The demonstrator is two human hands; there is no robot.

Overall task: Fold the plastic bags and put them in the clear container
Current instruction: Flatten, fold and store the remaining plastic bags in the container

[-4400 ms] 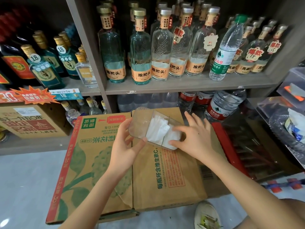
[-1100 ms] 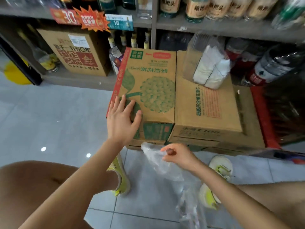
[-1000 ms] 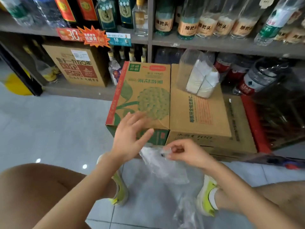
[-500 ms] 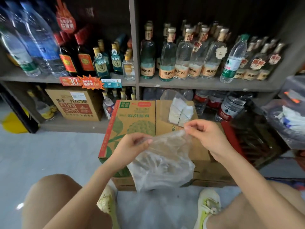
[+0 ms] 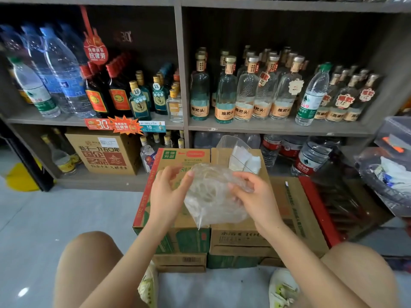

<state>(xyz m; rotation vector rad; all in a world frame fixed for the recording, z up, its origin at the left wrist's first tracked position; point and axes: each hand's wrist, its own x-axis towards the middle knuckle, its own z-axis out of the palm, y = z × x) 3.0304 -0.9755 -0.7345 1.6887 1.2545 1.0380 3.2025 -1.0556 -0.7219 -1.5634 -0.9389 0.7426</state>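
Note:
A crumpled clear plastic bag (image 5: 211, 196) hangs between my hands above the cardboard boxes. My left hand (image 5: 166, 192) holds its left side, thumb and fingers curled onto the film. My right hand (image 5: 251, 196) grips the right side, fingers curled into the plastic. The clear container (image 5: 231, 147) stands at the back of the right-hand box, tilted, with folded white bags (image 5: 244, 160) inside it.
Two cardboard boxes (image 5: 287, 210) sit on the floor before me, against shelves of glass bottles (image 5: 224, 94) and water bottles. A red crate (image 5: 320, 210) is at the right, with a clear bin (image 5: 387, 190) of bags beyond it. My knees and shoes frame the boxes.
I picked a clear bag up off the floor with my right hand, my left hand joined it, and both now bunch it closer together above the boxes. The view rose to the shelves.

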